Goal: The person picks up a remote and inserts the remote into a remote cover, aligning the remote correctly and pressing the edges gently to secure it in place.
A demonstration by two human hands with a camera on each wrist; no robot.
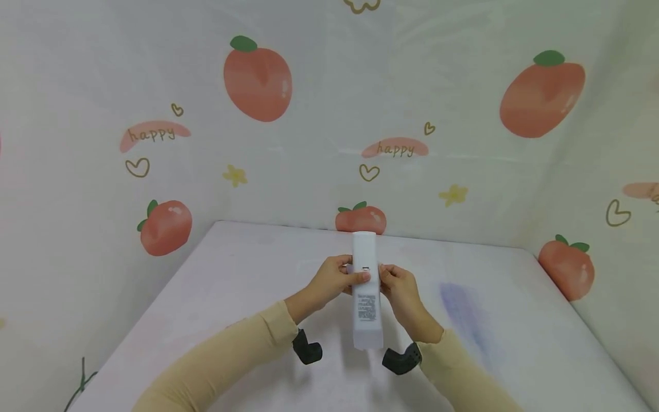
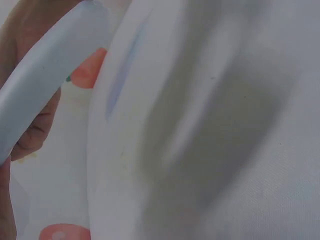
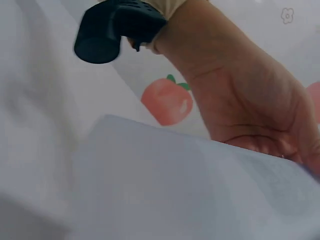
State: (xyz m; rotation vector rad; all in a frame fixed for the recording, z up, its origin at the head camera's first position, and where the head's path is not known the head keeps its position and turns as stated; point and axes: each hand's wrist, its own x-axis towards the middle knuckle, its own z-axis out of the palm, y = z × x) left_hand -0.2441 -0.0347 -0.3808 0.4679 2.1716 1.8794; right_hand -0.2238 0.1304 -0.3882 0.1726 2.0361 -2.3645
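Note:
A long white plastic device [image 1: 365, 257] with a printed label and a small dark slot is held upright above the table. My left hand [image 1: 332, 280] grips its left side, thumb across the front near the slot. At the right edge, my right hand [image 1: 404, 292] holds the device with curled fingers; some fingertips are hidden. In the left wrist view the device [image 2: 50, 65] crosses the upper left corner, part of a hand behind it. A broad pale face of the device [image 3: 150, 180] fills the lower part of the right wrist view.
The table [image 1: 247, 246] has a white cover with a faint purple smear [image 1: 465, 315] on the right. Behind it hangs a white curtain [image 1: 319, 103] printed with fruit. Black camera mounts [image 1: 307, 348] sit on both wrists. A thin dark green thing [image 1: 82, 380] shows at lower left.

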